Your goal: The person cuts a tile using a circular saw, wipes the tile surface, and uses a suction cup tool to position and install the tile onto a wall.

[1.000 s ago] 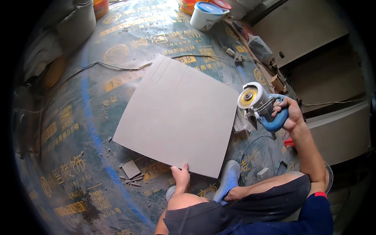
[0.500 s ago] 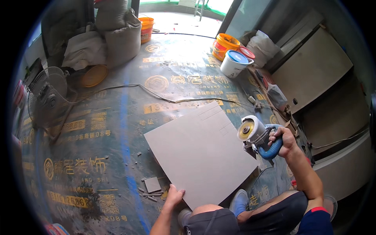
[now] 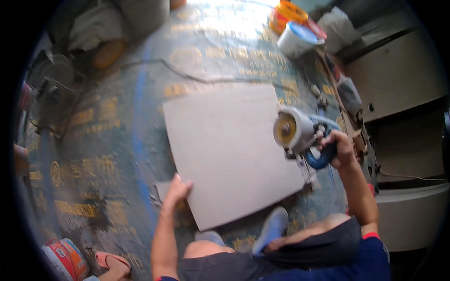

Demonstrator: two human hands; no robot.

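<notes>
A large square pale grey tile (image 3: pixel 234 154) lies over the printed floor covering just in front of my feet. My left hand (image 3: pixel 179 191) grips its left edge near the lower corner, beside a small grey offcut (image 3: pixel 162 192) partly under it. My right hand (image 3: pixel 342 147) is closed on the blue handle of a silver handheld cutter (image 3: pixel 294 132) with a yellow disc, held over the tile's right side. The picture is somewhat blurred.
Buckets (image 3: pixel 296 37) and sacks (image 3: pixel 337 28) stand at the back. A cable (image 3: pixel 187 75) crosses the floor (image 3: pixel 112 150). A fan (image 3: pixel 51 93) stands left, boards (image 3: pixel 393 79) lean right. Lower left are a tub (image 3: pixel 65 257) and another person's foot in a pink sandal (image 3: pixel 117 264).
The tile has turned and now sits squarer to me; my left hand has shifted left and up with it. The cutter is lower than in the latest earlier frame. Another person's foot has come into view.
</notes>
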